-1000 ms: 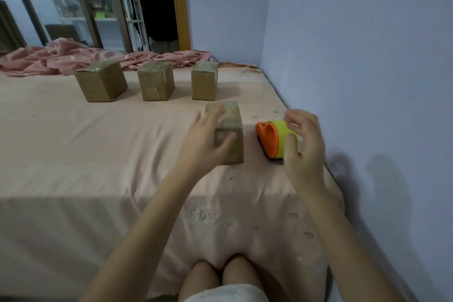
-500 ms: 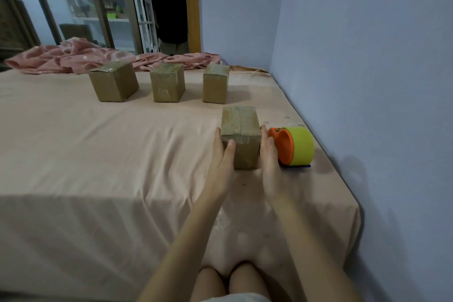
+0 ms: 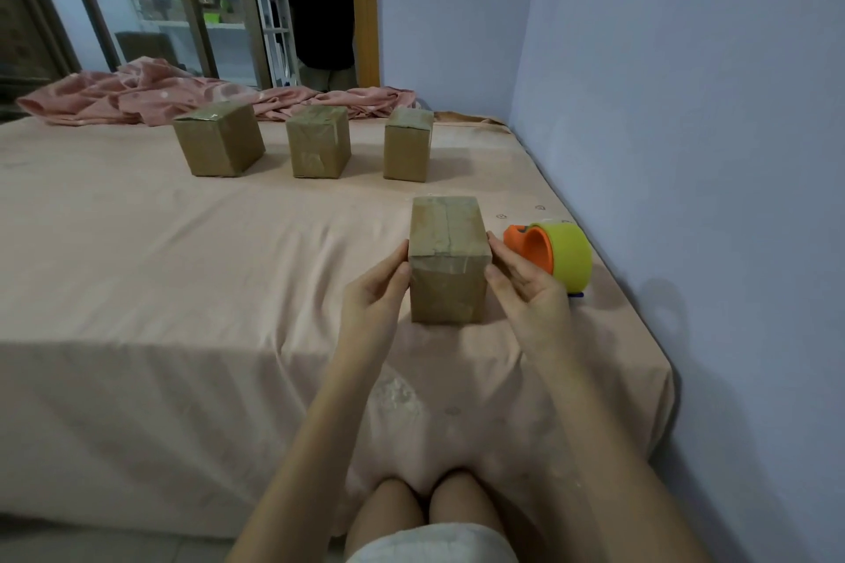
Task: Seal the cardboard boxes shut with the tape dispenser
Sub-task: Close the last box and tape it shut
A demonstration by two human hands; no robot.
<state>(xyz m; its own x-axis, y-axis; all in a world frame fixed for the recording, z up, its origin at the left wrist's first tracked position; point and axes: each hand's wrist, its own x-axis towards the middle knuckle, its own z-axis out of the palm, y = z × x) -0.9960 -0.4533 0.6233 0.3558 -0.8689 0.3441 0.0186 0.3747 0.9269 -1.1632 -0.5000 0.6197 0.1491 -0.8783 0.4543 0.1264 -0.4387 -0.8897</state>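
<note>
Head view, single frame. Near cardboard box stands upright on the bed, which is covered by a peach sheet; box sits toward the right side of the bed, near its front edge. Top flaps are down, with a centre seam visible running front to back and glossy tape over the top that laps onto the front face. Left hand is against the box's left side, fingers fairly straight along that face, thumb tip touching the front left edge. Right hand mirrors it on the right side, fingers extended along the face, thumb at the front right edge. The two hands are thus apart with the box between them, pressing or steadying it rather than curling round it; whether the box is lifted off the sheet cannot be told, it appears to rest on it. Tape dispenser, orange body with a yellow-green roll, lies on the bed just beside the right hand, between it and the blue wall, not touched by either hand. Three more cardboard boxes stand in a row farther back: left box, middle box, right box, well apart from the near one, all with closed tops. Crumpled pink blanket lies behind them. A person in a dark top stands in the doorway beyond.
</note>
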